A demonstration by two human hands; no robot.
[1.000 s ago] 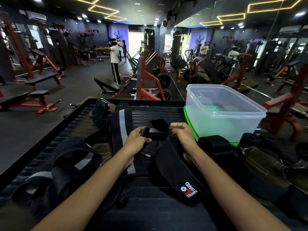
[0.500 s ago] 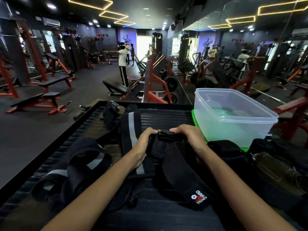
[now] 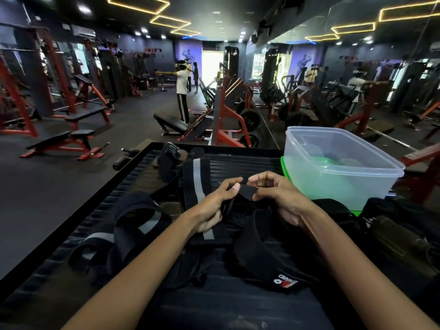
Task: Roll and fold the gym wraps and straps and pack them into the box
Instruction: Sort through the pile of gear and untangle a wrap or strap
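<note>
1. My left hand point(image 3: 215, 206) pinches one end of a black strap point(image 3: 240, 190) between thumb and fingers; my right hand point(image 3: 277, 196) pinches the other end, fingers curled round it. The strap is held just above the counter point(image 3: 238, 160), between my hands.

2. The box point(image 3: 340, 167) stands open on a green lid point(image 3: 284, 167) at the far right of the counter, near my right hand. I see no straps in it, so I judge the packing has hardly begun.

3. A wrap with a grey stripe point(image 3: 197, 184) lies flat under my left hand, and a wide band with a red and white logo point(image 3: 262, 253) lies under my right forearm. More black loops point(image 3: 133, 225) are heaped at the left.

4. Risk: the strap is short and held only by the fingertips. If I loosen one pinch while turning it, the roll could spring open.

5. Risk: everything here is black and overlapping. I could catch the band or the striped wrap along with the strap and roll them together.

6. Risk: the box is light and sits on its lid near the counter's edge. A hard push while dropping a roll in could slide it off.
</note>
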